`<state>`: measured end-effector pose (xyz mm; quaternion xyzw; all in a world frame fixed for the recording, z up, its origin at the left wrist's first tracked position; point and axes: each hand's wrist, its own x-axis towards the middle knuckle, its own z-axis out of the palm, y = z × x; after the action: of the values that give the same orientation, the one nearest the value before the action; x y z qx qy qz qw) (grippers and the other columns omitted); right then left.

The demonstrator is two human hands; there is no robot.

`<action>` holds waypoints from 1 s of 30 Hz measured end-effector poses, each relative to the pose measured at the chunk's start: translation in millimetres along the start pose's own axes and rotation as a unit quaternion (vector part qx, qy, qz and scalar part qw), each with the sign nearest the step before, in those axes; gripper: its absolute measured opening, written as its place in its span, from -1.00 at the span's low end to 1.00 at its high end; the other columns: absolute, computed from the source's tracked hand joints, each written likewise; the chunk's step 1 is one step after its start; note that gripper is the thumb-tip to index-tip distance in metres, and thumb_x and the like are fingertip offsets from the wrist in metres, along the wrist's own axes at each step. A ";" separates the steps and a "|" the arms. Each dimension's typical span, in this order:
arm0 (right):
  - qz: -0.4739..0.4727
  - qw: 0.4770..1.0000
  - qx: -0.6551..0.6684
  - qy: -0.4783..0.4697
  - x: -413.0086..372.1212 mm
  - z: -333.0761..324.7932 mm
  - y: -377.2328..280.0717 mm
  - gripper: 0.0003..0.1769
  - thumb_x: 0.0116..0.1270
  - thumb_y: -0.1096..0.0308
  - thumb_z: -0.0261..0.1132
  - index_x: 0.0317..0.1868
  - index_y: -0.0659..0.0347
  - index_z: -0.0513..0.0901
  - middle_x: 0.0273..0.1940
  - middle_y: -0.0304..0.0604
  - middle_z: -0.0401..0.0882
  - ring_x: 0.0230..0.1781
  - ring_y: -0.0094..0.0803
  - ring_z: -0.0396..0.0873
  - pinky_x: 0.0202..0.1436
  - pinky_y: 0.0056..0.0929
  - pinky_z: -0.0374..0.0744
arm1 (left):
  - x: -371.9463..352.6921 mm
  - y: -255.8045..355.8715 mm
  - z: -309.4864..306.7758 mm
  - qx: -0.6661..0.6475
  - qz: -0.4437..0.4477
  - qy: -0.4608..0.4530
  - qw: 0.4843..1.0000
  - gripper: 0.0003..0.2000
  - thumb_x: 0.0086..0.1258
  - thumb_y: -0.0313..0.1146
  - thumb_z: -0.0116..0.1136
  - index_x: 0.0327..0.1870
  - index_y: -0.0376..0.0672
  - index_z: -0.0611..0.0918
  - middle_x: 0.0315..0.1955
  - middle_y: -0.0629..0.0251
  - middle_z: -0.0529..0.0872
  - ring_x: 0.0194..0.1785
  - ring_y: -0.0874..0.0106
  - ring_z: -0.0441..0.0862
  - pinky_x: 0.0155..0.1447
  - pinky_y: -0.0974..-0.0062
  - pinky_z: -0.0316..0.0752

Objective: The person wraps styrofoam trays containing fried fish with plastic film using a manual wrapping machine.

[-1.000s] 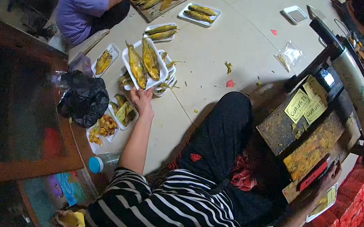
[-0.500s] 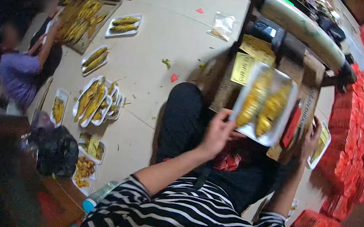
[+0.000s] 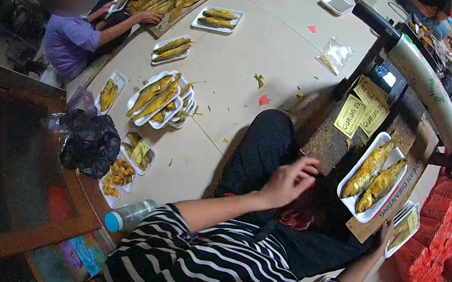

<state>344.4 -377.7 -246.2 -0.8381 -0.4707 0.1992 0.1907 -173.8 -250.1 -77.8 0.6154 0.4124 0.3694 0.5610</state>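
Note:
A white foam tray (image 3: pixel 343 190) with two yellow fish (image 3: pixel 378 177) lies tilted across the cardboard-topped stand (image 3: pixel 322 134) before me. To its left, my left hand (image 3: pixel 290 183) hovers over my lap, fingers loosely bent and apart, holding nothing. My right hand (image 3: pixel 386 232) is low on the right, at the edge of stacked labelled trays (image 3: pixel 403 229); its fingers are mostly hidden there. Yellow printed labels (image 3: pixel 354 116) lie on the stand, beside the tray. Behind them a roll of clear film (image 3: pixel 425 76) spans the wrapping machine.
Red-wrapped packs (image 3: pixel 446 219) are piled along the right. On the tiled floor, more fish trays (image 3: pixel 155 96) are grouped at left, near a black plastic bag (image 3: pixel 88 142) and a bottle (image 3: pixel 130 216). A co-worker in a purple shirt (image 3: pixel 69 43) reaches over a rack of fish (image 3: pixel 165 2).
My left hand has let go of the fish tray and moved away from it. The tray now lies further right on the stand. My view has shifted, showing more on the left.

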 end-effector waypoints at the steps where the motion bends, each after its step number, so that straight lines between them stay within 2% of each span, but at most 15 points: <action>1: -0.003 0.999 0.026 -0.040 4.7 6.0 20.7 -0.66 0.30 0.34 0.02 0.01 0.38 0.42 -0.14 0.06 0.53 -0.13 -0.18 0.50 -0.05 -0.37 0.41 | -7.9 -12.1 -13.0 0.067 0.037 0.037 0.996 -0.65 0.27 -0.42 0.04 0.07 -0.27 0.35 -0.10 0.09 0.55 -0.07 0.31 0.57 -0.04 0.40 0.48; 3: 0.073 0.990 0.074 -0.099 19.4 18.4 67.2 -0.61 0.32 0.23 -0.02 0.00 0.37 0.43 -0.16 0.05 0.54 -0.14 -0.18 0.49 -0.06 -0.38 0.41 | -28.0 -31.4 -44.3 0.220 0.050 0.049 0.973 -0.55 0.23 -0.29 0.08 0.14 -0.18 0.34 0.11 0.04 0.39 0.17 0.14 0.36 0.17 0.21 0.29; 5: 0.148 0.970 0.119 -0.155 36.7 30.3 117.9 -0.55 0.34 0.12 -0.06 -0.02 0.36 0.44 -0.19 0.04 0.55 -0.15 -0.18 0.49 -0.08 -0.39 0.42 | -54.2 -41.7 -65.0 0.388 -0.007 0.004 0.922 -0.42 0.19 -0.15 0.12 0.23 -0.14 0.28 0.27 0.08 0.16 0.33 0.05 0.06 0.27 -0.01 0.07; 6: 0.171 0.959 0.139 -0.180 45.5 39.5 149.7 -0.51 0.34 0.03 -0.09 -0.07 0.31 0.49 -0.28 -0.04 0.54 -0.24 -0.26 0.49 -0.17 -0.44 0.43 | -67.0 -49.9 -70.0 0.379 -0.050 -0.038 0.923 -0.35 0.16 -0.06 0.12 0.28 -0.04 0.22 0.33 0.13 0.03 0.38 -0.01 -0.12 0.28 -0.16 -0.06; 9: 0.214 0.935 0.220 -0.179 27.7 35.3 129.2 -0.52 0.33 0.03 -0.07 -0.07 0.30 0.49 -0.27 -0.05 0.53 -0.23 -0.26 0.50 -0.16 -0.44 0.44 | -82.4 -64.7 -66.5 0.420 -0.020 -0.038 0.907 -0.35 0.16 -0.05 0.12 0.29 0.07 0.23 0.36 0.19 -0.05 0.40 0.03 -0.17 0.29 -0.14 -0.10; 10: 0.219 0.927 0.251 -0.169 20.3 34.0 117.8 -0.52 0.33 0.03 -0.07 -0.06 0.30 0.49 -0.27 -0.05 0.53 -0.23 -0.26 0.50 -0.16 -0.43 0.44 | -81.0 -73.8 -63.8 0.394 0.002 -0.005 0.919 -0.39 0.16 -0.02 0.11 0.27 0.15 0.27 0.35 0.18 0.01 0.39 -0.02 -0.16 0.27 -0.21 -0.11; 17: 0.213 0.860 0.456 -0.083 -24.7 13.7 28.8 -0.53 0.31 0.03 -0.03 -0.05 0.29 0.48 -0.24 -0.07 0.53 -0.22 -0.27 0.50 -0.14 -0.41 0.45 | -77.4 -81.5 -68.6 0.381 0.021 0.005 0.924 -0.43 0.15 -0.01 0.10 0.23 0.16 0.34 0.34 0.20 0.03 0.39 0.00 -0.14 0.27 -0.20 -0.12; 23: 0.187 0.818 0.542 -0.048 -45.0 -0.7 -41.4 -0.53 0.29 0.04 0.01 -0.05 0.29 0.47 -0.22 -0.09 0.53 -0.21 -0.28 0.51 -0.12 -0.40 0.46 | -76.1 -83.4 -73.5 0.378 0.063 0.044 0.923 -0.49 0.13 -0.07 0.13 0.15 0.07 0.43 0.25 0.18 0.22 0.29 0.00 0.09 0.26 0.04 0.07; 24: 0.187 0.813 0.550 -0.045 -48.0 -1.9 -51.2 -0.53 0.29 0.04 0.01 -0.04 0.29 0.47 -0.22 -0.09 0.52 -0.21 -0.28 0.51 -0.12 -0.39 0.46 | -66.2 -88.7 -79.7 0.333 0.086 0.079 0.936 -0.56 0.14 -0.18 0.14 0.08 -0.02 0.48 0.09 0.20 0.41 0.18 0.14 0.27 0.22 0.19 0.15; 25: 0.185 0.809 0.556 -0.042 -51.2 -4.0 -55.3 -0.53 0.29 0.04 0.02 -0.04 0.28 0.47 -0.21 -0.10 0.52 -0.21 -0.28 0.51 -0.11 -0.39 0.46 | -46.2 -95.2 -96.0 0.303 0.098 0.089 0.944 -0.66 0.18 -0.26 0.10 0.00 -0.11 0.52 -0.12 0.22 0.56 -0.04 0.25 0.47 0.09 0.29 0.30; 26: 0.186 0.806 0.560 -0.040 -55.3 -5.0 -59.1 -0.54 0.28 0.04 0.02 -0.04 0.28 0.47 -0.21 -0.10 0.52 -0.21 -0.29 0.51 -0.11 -0.39 0.46 | -21.5 -105.6 -111.4 0.190 0.053 0.136 0.971 -0.82 0.19 -0.32 0.07 -0.22 -0.12 0.61 -0.24 0.22 0.60 -0.23 0.26 0.51 -0.12 0.32 0.38; 27: 0.185 0.803 0.565 -0.037 -57.9 -6.5 -62.7 -0.54 0.28 0.04 0.03 -0.04 0.28 0.46 -0.21 -0.10 0.52 -0.21 -0.29 0.51 -0.11 -0.39 0.46 | 4.3 -115.0 -125.1 0.162 0.005 0.191 0.968 -0.85 0.22 -0.33 0.04 -0.29 -0.15 0.61 -0.32 0.16 0.60 -0.32 0.25 0.52 -0.21 0.32 0.41; 28: 0.186 0.801 0.568 -0.036 -60.1 -7.7 -67.1 -0.54 0.28 0.04 0.03 -0.04 0.28 0.46 -0.20 -0.10 0.52 -0.20 -0.29 0.51 -0.11 -0.38 0.46 | 30.7 -130.3 -146.7 0.270 -0.001 0.197 0.942 -0.85 0.24 -0.32 0.04 -0.31 -0.14 0.62 -0.35 0.14 0.57 -0.28 0.21 0.52 -0.18 0.31 0.41; 29: 0.188 0.798 0.571 -0.036 -62.3 -8.1 -72.2 -0.54 0.28 0.04 0.04 -0.04 0.28 0.46 -0.20 -0.11 0.52 -0.20 -0.29 0.51 -0.10 -0.38 0.46 | 55.3 -141.9 -167.7 0.303 0.047 0.198 0.931 -0.86 0.23 -0.31 0.05 -0.33 -0.11 0.63 -0.37 0.15 0.55 -0.25 0.21 0.52 -0.15 0.33 0.42; 30: 0.190 0.796 0.574 -0.033 -63.7 -8.8 -77.0 -0.54 0.27 0.04 0.04 -0.04 0.28 0.46 -0.19 -0.11 0.52 -0.20 -0.29 0.51 -0.10 -0.38 0.47 | 78.3 -152.9 -186.0 0.335 0.027 0.172 0.926 -0.87 0.21 -0.31 0.08 -0.32 -0.09 0.63 -0.37 0.17 0.54 -0.23 0.22 0.52 -0.11 0.34 0.42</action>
<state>263.5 -396.7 -189.8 -0.6401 -0.1077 0.4930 0.5794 -328.4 -101.4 -212.4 0.7059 0.5852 0.3247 0.2321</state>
